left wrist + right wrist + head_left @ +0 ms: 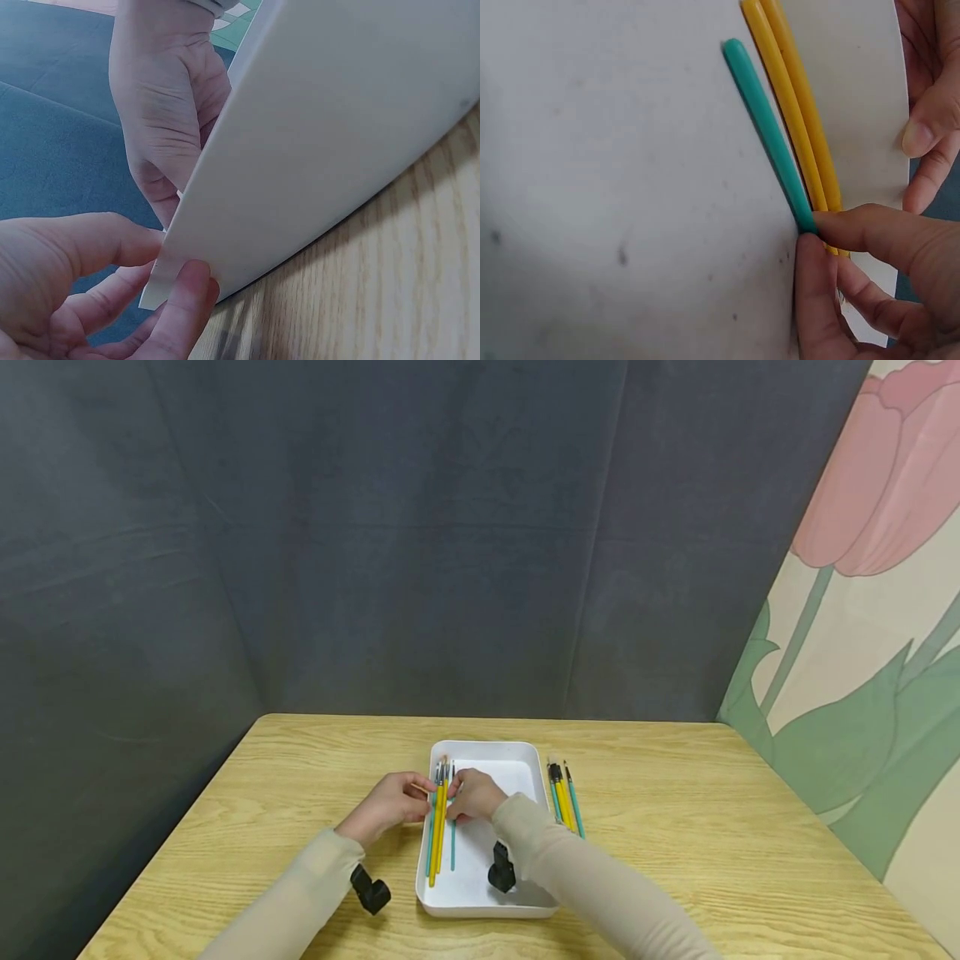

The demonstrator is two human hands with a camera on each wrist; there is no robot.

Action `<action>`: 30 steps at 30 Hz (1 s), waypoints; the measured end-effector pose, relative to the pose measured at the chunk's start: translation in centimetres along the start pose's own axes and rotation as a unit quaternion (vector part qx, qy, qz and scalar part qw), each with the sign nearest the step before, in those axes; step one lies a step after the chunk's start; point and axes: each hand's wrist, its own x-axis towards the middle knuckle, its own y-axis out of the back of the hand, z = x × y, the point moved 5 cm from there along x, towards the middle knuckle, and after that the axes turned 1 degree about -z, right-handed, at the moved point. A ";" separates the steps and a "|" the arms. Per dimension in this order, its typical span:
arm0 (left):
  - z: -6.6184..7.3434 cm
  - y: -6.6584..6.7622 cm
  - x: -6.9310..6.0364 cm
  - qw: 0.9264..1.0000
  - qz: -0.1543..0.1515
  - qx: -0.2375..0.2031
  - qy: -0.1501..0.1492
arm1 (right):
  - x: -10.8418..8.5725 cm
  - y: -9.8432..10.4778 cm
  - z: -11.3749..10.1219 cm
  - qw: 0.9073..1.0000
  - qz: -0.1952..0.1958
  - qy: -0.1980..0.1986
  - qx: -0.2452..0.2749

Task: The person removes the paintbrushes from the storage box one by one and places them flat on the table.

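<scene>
A white tray (480, 912) lies on the table. Over its left half, my right hand (477, 795) pinches a thin teal paintbrush (769, 135) between thumb and finger, its handle lying along the tray floor. Close beside it are two yellow-handled paintbrushes (799, 112), with another teal brush (430, 852) by the left wall in the head view. My left hand (390, 806) holds the tray's left wall. In the left wrist view, its fingertips (196, 277) touch the wall's outer face and rim; that wall hides the brushes there.
Right of the tray, a group of yellow-handled brushes (564, 802) and teal-handled brushes (575, 802) lies on the wooden table (675, 843), partly behind my right sleeve. A dark cloth (420, 543) hangs behind the table. At the right is a tulip-patterned wall (862, 635).
</scene>
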 end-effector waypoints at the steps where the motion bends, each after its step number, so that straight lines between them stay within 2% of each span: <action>1: 0.0 0.0 0.0 1.000 0.000 0.000 0.001 | 0.0 0.0 0.0 1.000 0.000 0.003 0.001; 14: 0.0 0.0 0.0 1.000 -0.003 0.002 -0.007 | -0.2 0.2 -0.4 1.000 -0.018 -0.015 0.004; 20: -0.2 0.0 0.0 1.000 -0.005 0.000 -0.004 | -0.5 0.3 -0.3 0.999 -0.026 -0.017 0.032; 30: -0.3 0.0 0.1 1.000 -0.003 -0.003 -0.002 | -0.9 1.1 0.3 0.994 -0.048 0.011 0.097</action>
